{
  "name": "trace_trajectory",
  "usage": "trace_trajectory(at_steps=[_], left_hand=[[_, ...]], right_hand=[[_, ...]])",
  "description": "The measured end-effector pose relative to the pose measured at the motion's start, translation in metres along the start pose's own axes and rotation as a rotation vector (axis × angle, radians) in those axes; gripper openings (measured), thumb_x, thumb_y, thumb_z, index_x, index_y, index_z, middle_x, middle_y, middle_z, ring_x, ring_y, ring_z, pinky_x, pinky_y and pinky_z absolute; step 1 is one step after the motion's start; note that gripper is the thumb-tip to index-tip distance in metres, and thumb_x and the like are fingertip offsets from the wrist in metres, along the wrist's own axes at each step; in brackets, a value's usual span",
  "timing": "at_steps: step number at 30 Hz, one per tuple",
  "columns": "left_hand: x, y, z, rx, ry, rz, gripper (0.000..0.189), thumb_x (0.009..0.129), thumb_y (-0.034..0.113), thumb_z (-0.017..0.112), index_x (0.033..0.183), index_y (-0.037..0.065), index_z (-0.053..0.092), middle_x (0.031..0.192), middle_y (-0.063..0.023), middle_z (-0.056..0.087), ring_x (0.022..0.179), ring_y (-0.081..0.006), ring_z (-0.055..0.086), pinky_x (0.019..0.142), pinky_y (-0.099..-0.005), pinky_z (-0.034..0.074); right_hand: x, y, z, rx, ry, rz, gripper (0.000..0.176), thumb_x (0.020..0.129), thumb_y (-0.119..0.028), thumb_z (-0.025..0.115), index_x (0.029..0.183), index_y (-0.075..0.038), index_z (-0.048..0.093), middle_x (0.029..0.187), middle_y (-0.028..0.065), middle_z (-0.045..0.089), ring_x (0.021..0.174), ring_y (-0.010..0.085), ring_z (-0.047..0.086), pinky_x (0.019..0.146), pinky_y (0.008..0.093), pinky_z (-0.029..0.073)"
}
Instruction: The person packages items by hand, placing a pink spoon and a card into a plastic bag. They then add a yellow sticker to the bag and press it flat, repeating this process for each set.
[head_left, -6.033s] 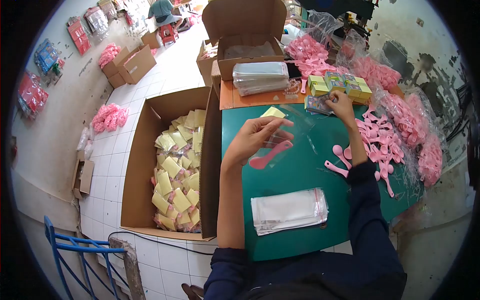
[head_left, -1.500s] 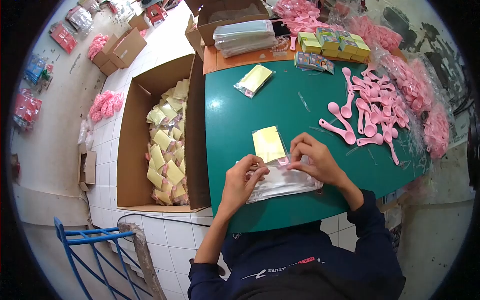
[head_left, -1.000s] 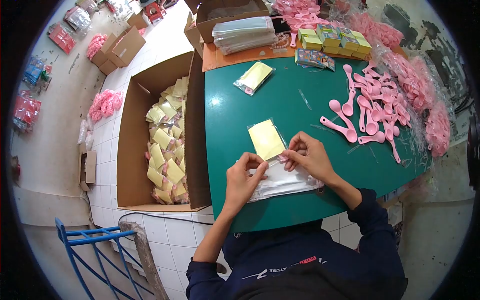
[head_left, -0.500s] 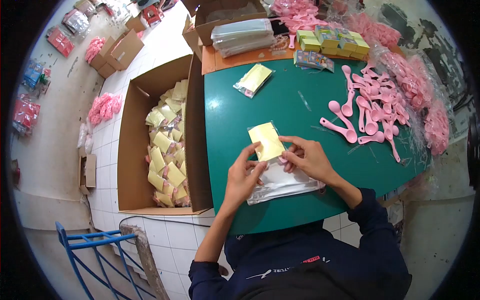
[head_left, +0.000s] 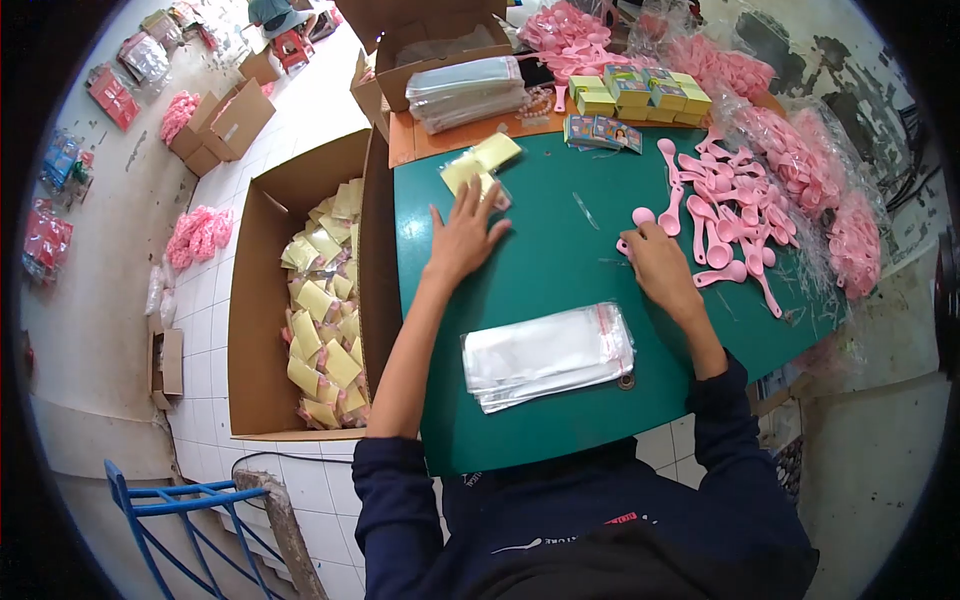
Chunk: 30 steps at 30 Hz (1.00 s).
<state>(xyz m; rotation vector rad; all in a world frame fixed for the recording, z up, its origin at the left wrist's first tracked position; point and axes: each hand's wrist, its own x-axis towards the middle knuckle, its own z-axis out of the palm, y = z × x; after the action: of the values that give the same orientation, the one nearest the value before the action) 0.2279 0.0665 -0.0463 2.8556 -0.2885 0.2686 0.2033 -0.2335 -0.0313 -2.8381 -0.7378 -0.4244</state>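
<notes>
My left hand (head_left: 464, 238) is open with fingers spread, its fingertips on a clear packet holding a yellow card (head_left: 462, 172). A second yellow-card packet (head_left: 497, 151) overlaps it behind. My right hand (head_left: 660, 268) is closed over a pink spoon (head_left: 624, 246), mostly hidden under the fingers. Just beyond those fingers shows another spoon's round bowl (head_left: 643, 215). To the right lies a loose spread of pink spoons (head_left: 740, 205). A stack of clear plastic bags (head_left: 545, 350) lies on the green table (head_left: 440, 400) between my forearms.
Left of the table stands a tall cardboard box (head_left: 245, 330) full of yellow-card packets. At the back are stacked card bundles (head_left: 630, 92), a pile of clear bags (head_left: 465, 90) and an open carton (head_left: 440, 35). Bagged pink spoons (head_left: 790, 150) line the right edge. A blue metal frame (head_left: 170, 505) stands lower left.
The packet both hands held has moved to the back left beside the other one, under my left hand. My right hand has moved right and closed on a pink spoon.
</notes>
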Motion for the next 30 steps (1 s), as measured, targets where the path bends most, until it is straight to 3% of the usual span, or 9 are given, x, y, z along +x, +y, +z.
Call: trace_trajectory(at_steps=[2,4,5,6,7,10,12,18,30], left_hand=[[0.009,0.001,0.008,0.004,0.127,-0.058,0.058,0.090,0.046,0.047,0.139,0.016,0.035,0.147,-0.0142,0.023,0.134,-0.0327,0.025,0.102,-0.0627,0.023],[-0.005,0.028,-0.012,-0.193,0.233,0.116,0.052,0.085,0.037,0.058,0.128,0.010,0.046,0.138,-0.0183,0.037,0.123,-0.0364,0.040,0.098,-0.0519,0.035],[-0.020,0.046,-0.021,-0.287,0.264,0.224,0.040,0.079,0.029,0.067,0.110,0.007,0.056,0.118,-0.0183,0.051,0.105,-0.0360,0.053,0.087,-0.0435,0.043],[-0.034,0.060,-0.029,-0.498,-0.024,0.248,0.032,0.076,0.029,0.070,0.097,0.006,0.060,0.102,-0.0159,0.055,0.095,-0.0333,0.056,0.082,-0.0441,0.046],[-0.051,0.073,-0.035,-0.578,-0.139,0.253,0.029,0.075,0.029,0.071,0.090,0.006,0.062,0.095,-0.0133,0.055,0.088,-0.0303,0.057,0.079,-0.0423,0.047],[-0.078,0.085,-0.043,-0.417,-0.153,0.263,0.029,0.072,0.024,0.074,0.093,0.007,0.065,0.094,-0.0103,0.058,0.086,-0.0273,0.059,0.074,-0.0368,0.049],[-0.078,0.081,-0.035,-0.594,-0.248,0.202,0.028,0.072,0.021,0.074,0.094,0.007,0.065,0.091,-0.0095,0.058,0.083,-0.0248,0.059,0.073,-0.0355,0.049],[-0.083,0.085,-0.029,-0.670,-0.199,0.133,0.024,0.073,0.015,0.072,0.093,0.006,0.065,0.083,-0.0077,0.058,0.076,-0.0198,0.060,0.069,-0.0317,0.049],[-0.078,0.083,-0.044,-0.825,-0.247,-0.007,0.014,0.080,0.011,0.066,0.088,0.001,0.060,0.086,-0.0110,0.068,0.075,-0.0214,0.067,0.066,-0.0292,0.051]], right_hand=[[0.000,0.007,0.007,0.082,0.044,0.011,0.027,0.079,-0.007,0.059,0.106,-0.002,0.058,0.095,0.0142,0.053,0.089,0.0313,0.054,0.076,0.0402,0.043],[0.002,0.008,0.002,0.131,0.062,0.017,0.025,0.080,-0.005,0.057,0.105,-0.003,0.059,0.091,0.0136,0.054,0.088,0.0310,0.054,0.074,0.0394,0.044],[0.004,0.005,-0.005,0.153,0.071,0.030,0.024,0.081,-0.006,0.057,0.104,-0.003,0.059,0.089,0.0134,0.055,0.086,0.0301,0.055,0.073,0.0383,0.045],[0.006,0.002,-0.012,0.177,0.080,0.040,0.022,0.081,-0.006,0.057,0.103,-0.003,0.059,0.087,0.0132,0.057,0.084,0.0292,0.056,0.072,0.0372,0.045],[0.008,0.002,-0.016,0.271,0.137,0.097,0.021,0.082,-0.006,0.057,0.102,-0.003,0.059,0.086,0.0133,0.057,0.082,0.0281,0.057,0.071,0.0372,0.045],[0.014,0.007,-0.036,0.482,0.297,0.239,0.018,0.083,-0.006,0.057,0.100,-0.003,0.059,0.081,0.0130,0.060,0.076,0.0234,0.059,0.066,0.0348,0.046],[0.013,0.008,-0.052,0.521,0.404,0.335,0.017,0.083,-0.006,0.059,0.100,-0.003,0.059,0.080,0.0117,0.062,0.072,0.0184,0.060,0.063,0.0304,0.047],[0.008,0.003,-0.059,1.020,0.267,0.270,0.019,0.082,-0.006,0.062,0.100,-0.003,0.057,0.083,0.0049,0.064,0.074,0.0091,0.060,0.063,0.0228,0.046],[0.007,-0.011,-0.052,0.978,0.042,0.115,0.009,0.081,-0.006,0.061,0.087,-0.001,0.057,0.071,0.0011,0.058,0.066,0.0067,0.055,0.061,0.0214,0.044]])
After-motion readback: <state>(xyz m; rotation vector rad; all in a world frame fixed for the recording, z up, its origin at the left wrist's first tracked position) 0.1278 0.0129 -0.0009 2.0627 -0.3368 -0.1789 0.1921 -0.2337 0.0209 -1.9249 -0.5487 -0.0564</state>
